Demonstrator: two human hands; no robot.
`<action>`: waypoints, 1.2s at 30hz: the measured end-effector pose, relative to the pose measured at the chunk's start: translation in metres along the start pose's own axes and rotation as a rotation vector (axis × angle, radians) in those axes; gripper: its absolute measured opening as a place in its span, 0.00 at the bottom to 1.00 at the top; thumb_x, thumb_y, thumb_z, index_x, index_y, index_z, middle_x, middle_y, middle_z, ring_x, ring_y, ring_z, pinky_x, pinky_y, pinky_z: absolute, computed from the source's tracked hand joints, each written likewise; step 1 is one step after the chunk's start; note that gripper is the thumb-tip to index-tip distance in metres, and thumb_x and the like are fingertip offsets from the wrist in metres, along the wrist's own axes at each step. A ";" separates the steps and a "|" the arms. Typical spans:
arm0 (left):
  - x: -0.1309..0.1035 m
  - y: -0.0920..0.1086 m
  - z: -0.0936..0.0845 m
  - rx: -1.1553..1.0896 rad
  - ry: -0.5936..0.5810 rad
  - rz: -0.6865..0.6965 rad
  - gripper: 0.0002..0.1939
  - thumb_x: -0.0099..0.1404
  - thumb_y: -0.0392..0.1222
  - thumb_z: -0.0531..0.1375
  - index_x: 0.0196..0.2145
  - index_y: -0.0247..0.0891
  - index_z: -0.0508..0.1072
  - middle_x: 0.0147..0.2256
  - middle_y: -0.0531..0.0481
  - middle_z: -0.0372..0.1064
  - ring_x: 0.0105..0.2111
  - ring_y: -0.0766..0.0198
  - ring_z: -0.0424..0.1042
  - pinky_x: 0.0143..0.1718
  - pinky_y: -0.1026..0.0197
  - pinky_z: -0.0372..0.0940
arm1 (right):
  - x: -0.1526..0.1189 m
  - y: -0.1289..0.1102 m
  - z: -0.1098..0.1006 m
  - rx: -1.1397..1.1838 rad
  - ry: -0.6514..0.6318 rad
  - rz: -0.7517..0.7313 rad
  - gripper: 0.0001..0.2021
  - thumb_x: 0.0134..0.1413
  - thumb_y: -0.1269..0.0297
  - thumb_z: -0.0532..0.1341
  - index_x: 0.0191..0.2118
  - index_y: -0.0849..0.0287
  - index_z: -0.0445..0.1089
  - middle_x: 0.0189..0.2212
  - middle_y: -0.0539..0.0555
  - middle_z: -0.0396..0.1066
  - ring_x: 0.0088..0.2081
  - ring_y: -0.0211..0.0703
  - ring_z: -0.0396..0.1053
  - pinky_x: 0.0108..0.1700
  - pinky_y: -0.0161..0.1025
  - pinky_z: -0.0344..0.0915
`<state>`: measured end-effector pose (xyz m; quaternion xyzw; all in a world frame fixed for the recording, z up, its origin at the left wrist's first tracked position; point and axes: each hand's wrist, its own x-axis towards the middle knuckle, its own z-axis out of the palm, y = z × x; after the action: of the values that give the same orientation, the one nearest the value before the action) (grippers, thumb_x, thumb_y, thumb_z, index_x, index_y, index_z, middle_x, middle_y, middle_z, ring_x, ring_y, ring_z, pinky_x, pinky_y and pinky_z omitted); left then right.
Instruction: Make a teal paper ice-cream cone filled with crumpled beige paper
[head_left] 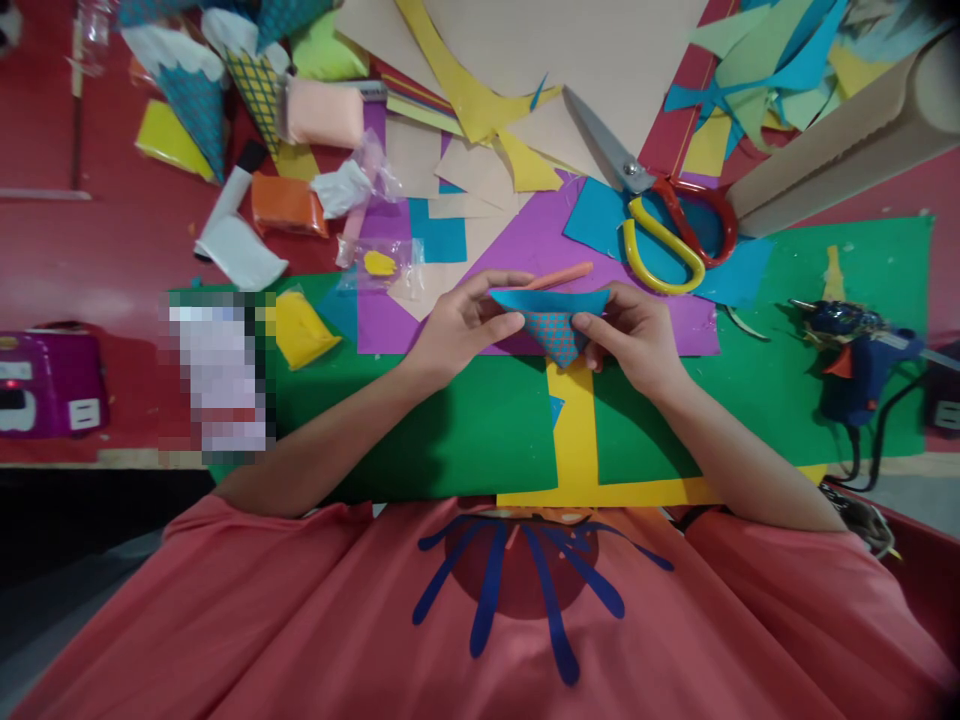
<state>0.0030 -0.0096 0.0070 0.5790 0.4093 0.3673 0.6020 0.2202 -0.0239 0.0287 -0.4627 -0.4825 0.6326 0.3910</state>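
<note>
Between my two hands is a blue paper piece [553, 338] with a red crosshatch pattern, shaped like a small cone with its point towards me. A plain blue band runs along its wide upper edge. My left hand [463, 328] pinches the left side, thumb in front. My right hand [636, 332] grips the right side, its thumb pressed on the patterned face. Just behind the upper edge shows a coral-coloured stick [562, 276]; whether a hand touches it, I cannot tell. Scissors [637, 185] with red and yellow handles lie beyond my right hand.
Green sheets [450, 430] and a purple sheet [517, 225] cover the red table. Finished-looking paper cones [184, 95], clay packets [324, 110] and a yellow packet [304, 328] lie left. A blue glue gun [862, 365] with its cord is right, near a cardboard roll [840, 140].
</note>
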 end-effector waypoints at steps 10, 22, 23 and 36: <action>0.000 0.000 0.004 -0.155 0.058 -0.066 0.22 0.60 0.56 0.67 0.45 0.38 0.76 0.37 0.50 0.78 0.36 0.64 0.78 0.40 0.61 0.75 | -0.003 0.003 0.005 -0.014 0.024 0.022 0.24 0.44 0.45 0.72 0.34 0.55 0.63 0.21 0.41 0.68 0.12 0.28 0.60 0.11 0.30 0.53; -0.003 0.008 0.002 0.066 0.086 0.065 0.14 0.64 0.53 0.64 0.39 0.40 0.78 0.39 0.49 0.79 0.41 0.60 0.79 0.47 0.55 0.75 | -0.005 0.008 0.001 -0.186 0.146 -0.188 0.13 0.55 0.52 0.67 0.36 0.55 0.68 0.25 0.46 0.72 0.19 0.33 0.69 0.20 0.33 0.66; -0.005 0.010 0.002 0.116 0.106 0.130 0.12 0.64 0.51 0.64 0.38 0.42 0.79 0.40 0.49 0.80 0.43 0.60 0.79 0.49 0.54 0.75 | -0.006 0.008 0.000 -0.229 0.163 -0.265 0.10 0.57 0.55 0.66 0.35 0.54 0.70 0.28 0.48 0.75 0.25 0.36 0.74 0.27 0.35 0.71; -0.012 0.012 -0.005 0.313 0.100 0.478 0.09 0.68 0.41 0.61 0.38 0.56 0.81 0.54 0.58 0.74 0.54 0.59 0.74 0.55 0.49 0.74 | -0.006 0.010 -0.010 -0.481 0.174 -0.680 0.04 0.60 0.63 0.61 0.36 0.50 0.75 0.40 0.53 0.79 0.45 0.48 0.77 0.48 0.51 0.74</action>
<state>-0.0057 -0.0179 0.0193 0.7260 0.3424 0.4591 0.3806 0.2313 -0.0293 0.0192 -0.4069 -0.7068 0.2955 0.4975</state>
